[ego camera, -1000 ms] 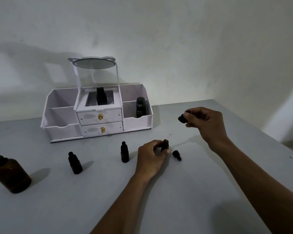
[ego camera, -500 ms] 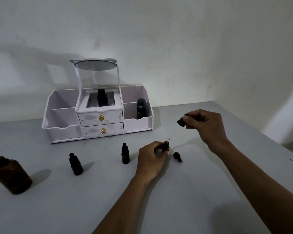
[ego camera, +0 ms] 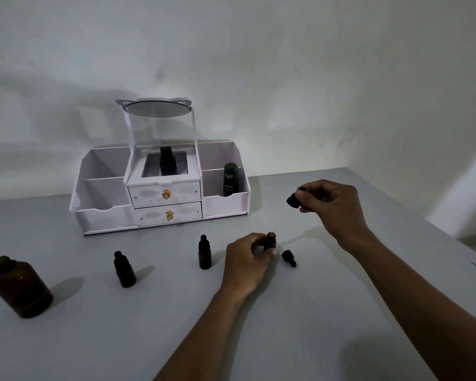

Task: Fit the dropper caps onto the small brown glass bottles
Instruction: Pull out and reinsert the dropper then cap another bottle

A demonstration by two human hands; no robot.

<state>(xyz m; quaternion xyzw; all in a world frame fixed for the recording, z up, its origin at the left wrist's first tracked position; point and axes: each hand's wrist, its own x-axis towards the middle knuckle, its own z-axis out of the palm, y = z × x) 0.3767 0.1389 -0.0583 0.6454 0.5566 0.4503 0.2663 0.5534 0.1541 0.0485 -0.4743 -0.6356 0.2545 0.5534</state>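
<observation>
My left hand (ego camera: 248, 261) grips a small uncapped brown bottle (ego camera: 270, 240) that stands upright on the grey table. My right hand (ego camera: 331, 206) pinches a black dropper cap (ego camera: 293, 200) in the air, up and to the right of that bottle. A thin glass pipette seems to hang from this cap toward the bottle, faint against the table. Another black dropper cap (ego camera: 289, 257) lies on the table just right of the held bottle. Two capped small brown bottles (ego camera: 204, 253) (ego camera: 124, 270) stand to the left.
A large brown glass bottle (ego camera: 19, 288) stands at the far left. A white cosmetic organiser (ego camera: 160, 193) with two drawers, a mirror and a dark tube (ego camera: 229, 178) sits at the back against the wall. The table's right edge (ego camera: 423, 218) runs diagonally behind my right arm.
My right hand with the cap has drifted slightly down and toward the bottle. My left hand stays on the bottle.
</observation>
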